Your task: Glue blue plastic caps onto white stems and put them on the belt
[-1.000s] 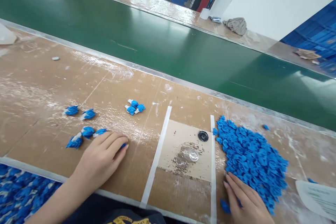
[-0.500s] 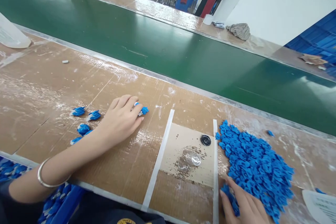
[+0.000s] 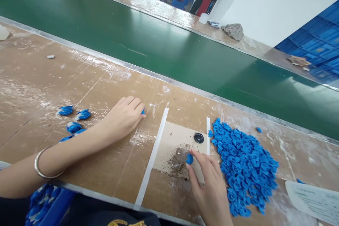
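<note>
My left hand [image 3: 129,113] rests on the table, fingers curled down over a blue piece [image 3: 143,111]; only its tip shows beyond the fingers. Between thumb and forefinger, my right hand [image 3: 209,180] pinches a small blue petal-shaped piece [image 3: 189,159]. That piece is at the right edge of a clear, wet-looking patch [image 3: 178,159] on a beige card [image 3: 162,148]; I cannot tell whether it touches the patch. Right of this hand lies a large pile of similar blue pieces [image 3: 246,162]. Several blue-and-white pieces [image 3: 74,127] lie beyond my left forearm.
A black round lid [image 3: 198,138] lies on the card between white tape strips [image 3: 152,159]. Behind the table runs a green conveyor belt [image 3: 159,49]. A blue bin [image 3: 58,208] of blue-and-white pieces sits below the table's front edge. A white printed container [image 3: 312,197] is at right.
My right hand has moved left and away from me, from beside the pile to the wet patch, with a blue piece in its fingers. My left hand now covers more of its piece. The view has shifted slightly.
</note>
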`<state>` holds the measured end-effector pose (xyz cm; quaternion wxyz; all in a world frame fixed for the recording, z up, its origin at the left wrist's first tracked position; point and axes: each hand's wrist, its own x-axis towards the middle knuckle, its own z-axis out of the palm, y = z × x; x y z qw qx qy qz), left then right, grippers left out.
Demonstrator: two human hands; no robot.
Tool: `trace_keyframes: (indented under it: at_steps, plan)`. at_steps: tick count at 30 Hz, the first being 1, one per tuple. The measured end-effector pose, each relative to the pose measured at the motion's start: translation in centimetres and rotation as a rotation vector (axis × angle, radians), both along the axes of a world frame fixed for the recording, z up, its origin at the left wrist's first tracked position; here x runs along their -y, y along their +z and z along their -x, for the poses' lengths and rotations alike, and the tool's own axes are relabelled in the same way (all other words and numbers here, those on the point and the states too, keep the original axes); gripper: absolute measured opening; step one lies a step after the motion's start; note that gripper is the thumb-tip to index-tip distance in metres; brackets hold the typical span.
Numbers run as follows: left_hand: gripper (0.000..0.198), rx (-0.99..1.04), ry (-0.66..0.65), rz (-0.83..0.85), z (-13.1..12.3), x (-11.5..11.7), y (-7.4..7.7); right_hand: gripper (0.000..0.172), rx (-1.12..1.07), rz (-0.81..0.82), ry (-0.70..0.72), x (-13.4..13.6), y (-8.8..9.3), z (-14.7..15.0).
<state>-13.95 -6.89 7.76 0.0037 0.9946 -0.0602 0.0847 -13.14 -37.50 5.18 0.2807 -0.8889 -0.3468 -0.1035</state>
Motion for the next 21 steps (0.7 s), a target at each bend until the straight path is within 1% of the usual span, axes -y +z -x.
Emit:
trace_keyframes:
  at_steps: [1,2,4,6,8,10,12,15,18,21]
  plan:
    - [0.021,0.002,0.0,0.116,0.5,0.3,0.3,0.027,-0.025,-0.007,-0.002,0.1,0.0,0.1]
    - [0.02,-0.004,0.012,0.272,1.0,0.8,0.5,0.027,-0.067,-0.025,-0.011,0.1,0.0,0.3]
    - [0.02,-0.072,0.08,0.685,2.1,2.0,0.7,0.03,-0.194,-0.118,-0.046,0.2,0.2,0.9]
    - [0.025,-0.237,0.166,1.129,3.2,3.7,0.7,0.035,-0.367,-0.298,-0.074,0.1,0.5,1.6]
    - [0.031,-0.425,0.2,1.529,4.2,5.5,0.4,0.039,-0.563,-0.533,-0.06,-0.2,0.8,2.3]
    - [0.034,-0.549,0.176,1.818,5.1,7.3,-0.1,0.04,-0.767,-0.763,-0.019,-0.6,1.0,2.8]
    - [0.035,-0.577,0.156,2.001,5.7,8.7,-0.4,0.038,-0.939,-0.933,0.02,-1.2,1.1,3.2]
    - [0.034,-0.592,0.171,2.14,6.2,10.2,-0.5,0.037,-1.094,-1.068,0.036,-1.8,1.2,3.5]
    - [0.034,-0.603,0.191,2.204,6.4,10.8,-0.1,0.036,-1.139,-1.099,0.02,-2.0,1.2,3.8]
    - [0.034,-0.592,0.206,2.251,6.5,11.0,0.0,0.038,-1.128,-1.082,0.003,-2.0,1.1,3.9]
